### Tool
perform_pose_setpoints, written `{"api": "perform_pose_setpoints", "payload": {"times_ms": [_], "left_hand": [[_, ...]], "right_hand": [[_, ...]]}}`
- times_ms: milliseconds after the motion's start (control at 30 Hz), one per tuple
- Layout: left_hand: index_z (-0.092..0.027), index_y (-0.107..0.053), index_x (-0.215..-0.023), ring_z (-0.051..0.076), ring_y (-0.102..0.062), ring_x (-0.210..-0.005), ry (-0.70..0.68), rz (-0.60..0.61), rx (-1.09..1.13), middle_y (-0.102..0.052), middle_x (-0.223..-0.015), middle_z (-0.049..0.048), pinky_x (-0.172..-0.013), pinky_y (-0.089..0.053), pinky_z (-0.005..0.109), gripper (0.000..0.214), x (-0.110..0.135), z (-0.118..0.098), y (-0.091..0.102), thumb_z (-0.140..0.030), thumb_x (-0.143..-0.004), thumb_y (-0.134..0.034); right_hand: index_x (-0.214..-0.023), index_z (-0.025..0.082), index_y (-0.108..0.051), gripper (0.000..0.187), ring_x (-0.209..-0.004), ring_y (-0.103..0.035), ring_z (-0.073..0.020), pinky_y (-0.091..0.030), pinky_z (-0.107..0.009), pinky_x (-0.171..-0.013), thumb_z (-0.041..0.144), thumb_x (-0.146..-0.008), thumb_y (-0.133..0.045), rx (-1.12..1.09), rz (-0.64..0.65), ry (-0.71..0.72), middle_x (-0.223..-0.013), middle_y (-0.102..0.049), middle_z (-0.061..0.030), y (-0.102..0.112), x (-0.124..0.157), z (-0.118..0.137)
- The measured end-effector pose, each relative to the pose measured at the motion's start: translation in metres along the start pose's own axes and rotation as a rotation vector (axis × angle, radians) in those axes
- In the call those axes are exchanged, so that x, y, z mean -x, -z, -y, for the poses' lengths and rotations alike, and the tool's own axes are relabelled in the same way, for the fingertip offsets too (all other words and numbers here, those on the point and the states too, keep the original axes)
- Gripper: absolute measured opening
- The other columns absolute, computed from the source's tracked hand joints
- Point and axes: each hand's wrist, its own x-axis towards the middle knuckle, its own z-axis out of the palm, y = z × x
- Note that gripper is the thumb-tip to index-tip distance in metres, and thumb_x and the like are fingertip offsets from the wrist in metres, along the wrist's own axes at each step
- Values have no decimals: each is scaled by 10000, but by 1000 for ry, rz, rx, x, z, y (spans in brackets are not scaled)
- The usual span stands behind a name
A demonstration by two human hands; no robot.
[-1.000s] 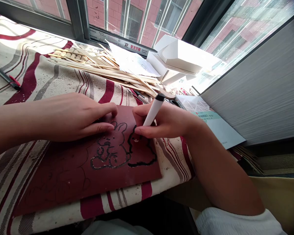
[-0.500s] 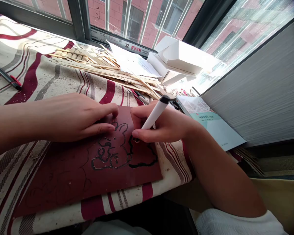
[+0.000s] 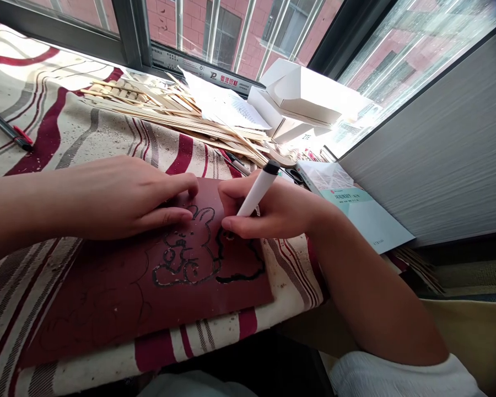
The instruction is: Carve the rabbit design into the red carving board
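My right hand (image 3: 273,212) is shut on a white marker (image 3: 258,190) with a black cap end pointing up and away from the sheet. Its tip is hidden behind my fingers, close to a thick black line. That line belongs to a black outline drawing of a rabbit-like figure (image 3: 186,248) on a dark red sheet (image 3: 91,298). My left hand (image 3: 119,198) rests flat on the sheet's upper edge, holding nothing, with its fingertips just left of the drawing. Faint dark lines mark the sheet's lower left.
The sheet lies on a striped cream and red cloth (image 3: 66,121). Behind it are a pile of thin wooden sticks (image 3: 182,118), papers (image 3: 231,107), and a white cardboard box (image 3: 301,96). A booklet (image 3: 355,207) lies right, a pen (image 3: 8,129) far left, beside a window.
My right hand and the marker tip have shifted slightly left and down along the black line. My left hand and the sheet stay in place.
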Motion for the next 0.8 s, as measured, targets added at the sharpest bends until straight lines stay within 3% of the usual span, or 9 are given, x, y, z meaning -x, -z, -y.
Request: {"api": "perform_pose_setpoints", "payload": {"times_ms": [300,533,800], "left_hand": [[-288,-662,-1176,262,-642,-673,55,53,33,-736,-818,29,-681,-379,359,456,-2,-3,1,-609,-1039,-369],[-288,-671,-1161,246,-627,-628,23,-12,30,-718,-763,17,-649,-366,353,462,-1,0,-4,-627,-1049,-377],[-291,-648,-1163,262,-643,-651,45,22,23,-727,-788,28,-650,-361,356,468,-2,-4,1,-614,-1027,-339]], "right_hand": [[-763,232,-400,291,-671,-360,-101,-285,-284,-661,195,-957,-614,-1,-7,-17,-667,-432,73,1,1,0],[-771,228,-423,280,-685,-413,-102,-327,-269,-669,178,-954,-629,-30,9,8,-676,-467,68,-2,0,0],[-779,231,-407,298,-715,-418,-109,-335,-272,-701,208,-988,-619,-15,-1,11,-693,-454,64,-3,0,2]]}}
